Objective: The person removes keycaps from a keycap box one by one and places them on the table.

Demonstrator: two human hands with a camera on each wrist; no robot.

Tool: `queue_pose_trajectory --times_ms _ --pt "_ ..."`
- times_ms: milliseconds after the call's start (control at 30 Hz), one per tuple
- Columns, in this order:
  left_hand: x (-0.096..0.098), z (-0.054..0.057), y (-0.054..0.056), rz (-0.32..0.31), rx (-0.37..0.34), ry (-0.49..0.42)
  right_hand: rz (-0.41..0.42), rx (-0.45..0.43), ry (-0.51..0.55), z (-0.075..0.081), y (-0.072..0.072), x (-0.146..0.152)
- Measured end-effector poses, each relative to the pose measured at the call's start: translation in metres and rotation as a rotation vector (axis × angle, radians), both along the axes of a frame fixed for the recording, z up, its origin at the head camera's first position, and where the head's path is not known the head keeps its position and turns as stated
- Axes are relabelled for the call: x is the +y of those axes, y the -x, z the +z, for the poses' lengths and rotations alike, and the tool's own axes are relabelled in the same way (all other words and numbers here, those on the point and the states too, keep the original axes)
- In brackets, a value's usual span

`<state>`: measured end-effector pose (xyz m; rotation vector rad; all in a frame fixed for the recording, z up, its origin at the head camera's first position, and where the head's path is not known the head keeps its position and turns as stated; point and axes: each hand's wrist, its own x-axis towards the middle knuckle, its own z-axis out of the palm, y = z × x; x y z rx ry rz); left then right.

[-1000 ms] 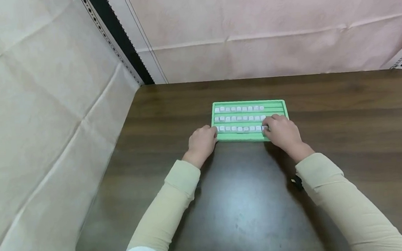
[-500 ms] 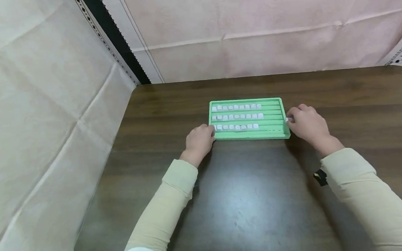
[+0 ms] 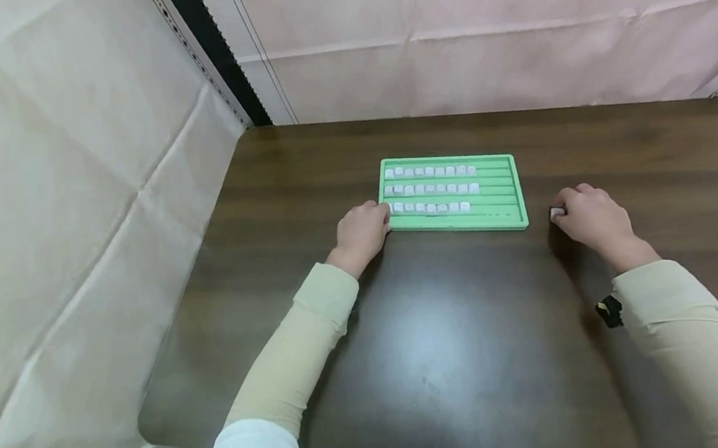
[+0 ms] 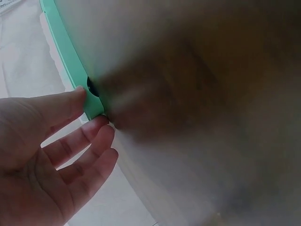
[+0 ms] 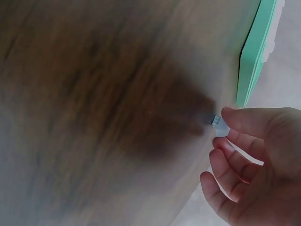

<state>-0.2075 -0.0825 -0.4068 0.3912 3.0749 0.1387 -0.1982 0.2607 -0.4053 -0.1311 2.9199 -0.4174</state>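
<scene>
A shallow green tray (image 3: 506, 206) with ridged rows lies on the table, several small white tiles (image 3: 431, 209) lined up along its rows. At the tray's near left corner my left hand (image 3: 362, 236) holds on; in the left wrist view its thumb lies on the green side wall (image 4: 68, 59) with fingertips at the corner. To the right of the tray, my right hand (image 3: 597, 221) pinches one small white tile (image 5: 221, 128) between thumb and finger, just above or at the tabletop. Blue-green marks show on that tile's end. Its other fingers are loosely bent.
The brown wooden table (image 3: 421, 333) has its far edge against a pale pink cloth (image 3: 448, 71). A cream cloth (image 3: 74, 230) hangs at the left. Black gear (image 3: 610, 311) sits under the right wrist.
My right hand has taken a tile from the right end of the nearest row and carried it rightward, off the tray. The left hand has stayed at the tray's corner.
</scene>
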Motion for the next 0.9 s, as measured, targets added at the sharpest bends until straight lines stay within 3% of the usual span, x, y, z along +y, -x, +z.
queue_pose_trajectory --times_ms 200,333,500,633,900 --pt "0.002 0.006 0.007 -0.008 -0.002 0.031 0.001 -0.016 0.013 0.011 0.004 0.002" --pt "0.002 0.004 0.003 -0.005 0.003 0.028 0.032 0.02 0.04 0.014 0.004 -0.004" --pt "-0.003 -0.008 -0.011 0.006 -0.028 0.004 0.126 0.11 0.074 0.007 0.005 -0.029" --pt "-0.007 -0.019 -0.019 0.016 -0.057 0.005 0.203 0.097 0.088 -0.002 0.005 -0.055" --pt "-0.007 -0.025 -0.015 0.024 -0.049 -0.004 0.29 0.1 0.1 -0.013 0.015 -0.094"
